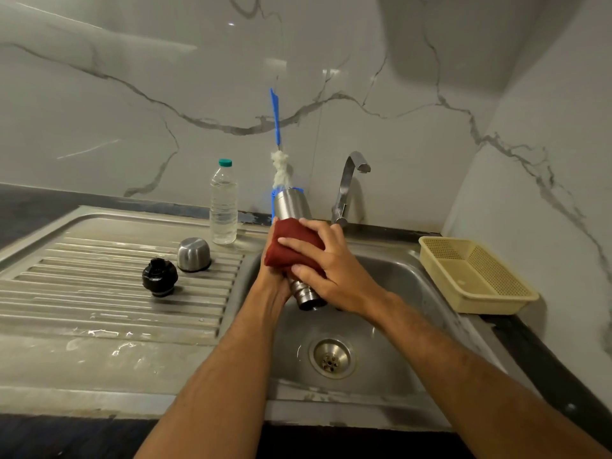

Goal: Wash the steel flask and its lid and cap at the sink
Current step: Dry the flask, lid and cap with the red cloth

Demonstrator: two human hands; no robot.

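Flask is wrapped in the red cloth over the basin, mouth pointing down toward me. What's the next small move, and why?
Probably slide the red cloth up toward the flask's base. The right hand presses the cloth round the middle and the left hand grips from below, so the upper steel is bare and not yet covered by the cloth.

Water bottle [224, 207], bottle brush [277, 140], yellow basket [477, 276].
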